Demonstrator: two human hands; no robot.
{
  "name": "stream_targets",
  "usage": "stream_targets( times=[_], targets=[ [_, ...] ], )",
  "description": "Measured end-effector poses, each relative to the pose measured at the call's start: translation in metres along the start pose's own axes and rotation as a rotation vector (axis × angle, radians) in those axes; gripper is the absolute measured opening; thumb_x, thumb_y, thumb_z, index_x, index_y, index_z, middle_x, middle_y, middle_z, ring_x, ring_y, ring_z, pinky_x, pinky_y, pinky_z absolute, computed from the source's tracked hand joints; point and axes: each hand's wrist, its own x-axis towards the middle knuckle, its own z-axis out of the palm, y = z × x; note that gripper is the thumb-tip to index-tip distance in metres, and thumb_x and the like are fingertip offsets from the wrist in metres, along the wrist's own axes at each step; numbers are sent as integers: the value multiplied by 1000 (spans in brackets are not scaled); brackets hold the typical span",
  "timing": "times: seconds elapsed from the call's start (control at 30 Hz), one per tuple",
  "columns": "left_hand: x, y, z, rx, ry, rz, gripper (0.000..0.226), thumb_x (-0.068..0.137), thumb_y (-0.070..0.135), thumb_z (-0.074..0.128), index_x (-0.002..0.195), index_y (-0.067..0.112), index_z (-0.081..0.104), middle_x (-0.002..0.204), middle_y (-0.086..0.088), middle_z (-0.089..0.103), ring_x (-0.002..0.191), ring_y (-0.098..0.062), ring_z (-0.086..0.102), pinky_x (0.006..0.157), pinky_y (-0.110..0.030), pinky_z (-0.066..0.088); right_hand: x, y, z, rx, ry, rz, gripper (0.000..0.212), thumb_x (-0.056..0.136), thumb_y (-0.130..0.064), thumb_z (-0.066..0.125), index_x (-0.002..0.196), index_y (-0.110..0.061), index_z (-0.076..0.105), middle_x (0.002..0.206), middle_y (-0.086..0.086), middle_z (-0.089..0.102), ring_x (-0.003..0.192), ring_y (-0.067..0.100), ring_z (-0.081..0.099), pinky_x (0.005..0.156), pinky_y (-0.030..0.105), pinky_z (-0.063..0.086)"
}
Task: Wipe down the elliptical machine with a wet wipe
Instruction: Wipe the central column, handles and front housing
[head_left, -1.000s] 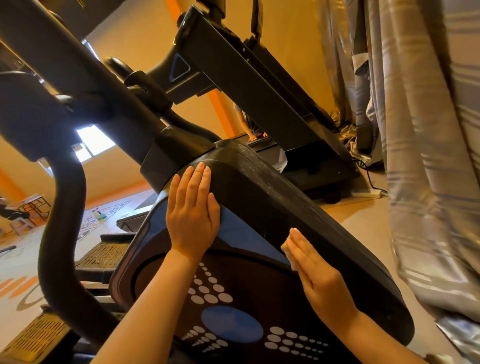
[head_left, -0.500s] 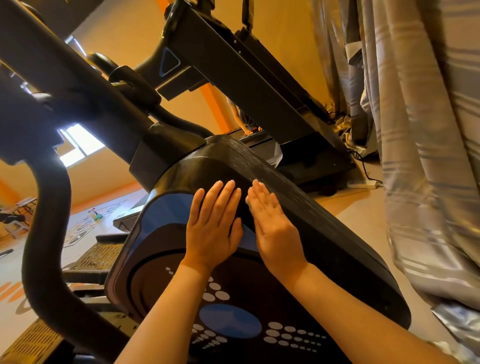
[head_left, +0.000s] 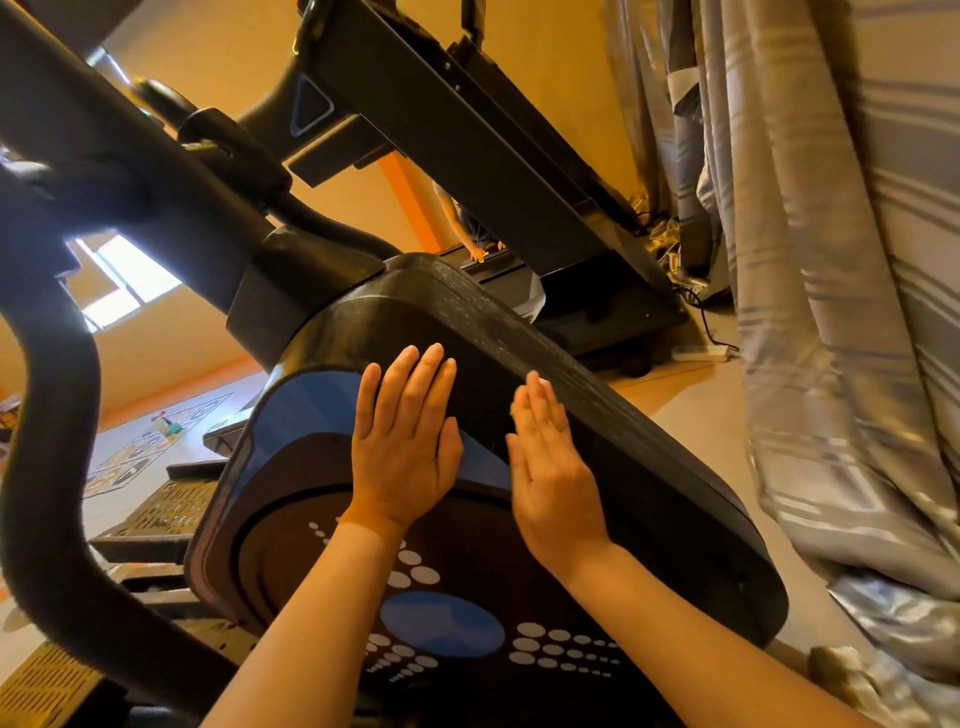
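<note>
— Where are your hands?

— Both are flat on the elliptical (head_left: 597, 447), on the black housing that slopes down to my right. My left hand (head_left: 402, 441) lies palm down with the fingers straight and close together, the fingertips on the black curved top and the palm over the blue panel (head_left: 306, 410). It holds nothing.

— And the right one?

— My right hand (head_left: 550, 467) sits just beside the left, apart from it by a narrow gap, fingers straight and pressed to the housing near its upper edge.

— Where is the wipe?

— I cannot see it plainly. A pale sliver shows at my right fingertips, but I cannot tell whether that is the wipe (head_left: 540, 385) or glare. If it is there, it is under that palm.

— What else is on the housing?

— Below my wrists, a dark round disc with a blue oval (head_left: 441, 623) and rows of white dots.

— And around the machine?

— A thick black handlebar (head_left: 57, 426) curves down at my left. Grey striped curtains (head_left: 831, 312) hang at the right. A treadmill (head_left: 467, 130) rises behind, and someone's hand (head_left: 477, 253) shows beyond it.
</note>
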Motion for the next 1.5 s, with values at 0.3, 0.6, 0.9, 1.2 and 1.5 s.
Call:
stream_targets(
  times=[0.3,0.6,0.9,1.2,1.5],
  targets=[
    [0,7,-3,-10,21,-35,47,104,30,25,142,7,44,149,-10,38,142,-31,30,124,-44,4,-60,23,-19,-137,-184,105,73,101,-46,27,154,-18,-15,162,2,-18,150,18,-9,119,48,23],
    [-1,15,2,9,27,-91,49,105,34,27,141,6,45,149,-13,39,143,-33,27,124,-45,2,-69,23,-19,-147,-233,344,83,92,-68,0,148,-11,-24,155,-2,-37,145,15,-27,121,40,-2],
    [-1,16,3,13,40,-88,50,105,34,26,140,4,46,148,-15,41,143,-34,27,123,-45,1,-50,16,-22,-175,-276,53,72,102,-52,16,154,-4,2,163,10,-11,150,22,-8,121,39,6],
    [-3,15,6,2,73,-72,48,105,33,27,140,4,45,148,-15,39,143,-34,26,123,-46,2,-141,64,-49,-94,-315,436,75,93,-66,13,139,-40,-39,153,-14,-38,148,5,-15,122,42,15],
    [-2,21,3,34,27,-116,50,104,32,29,140,3,47,149,-18,41,144,-36,24,123,-48,1,-56,16,-24,-104,-271,203,76,99,-56,14,152,-9,-15,158,1,-30,147,17,-22,123,36,-4]
  ],
)
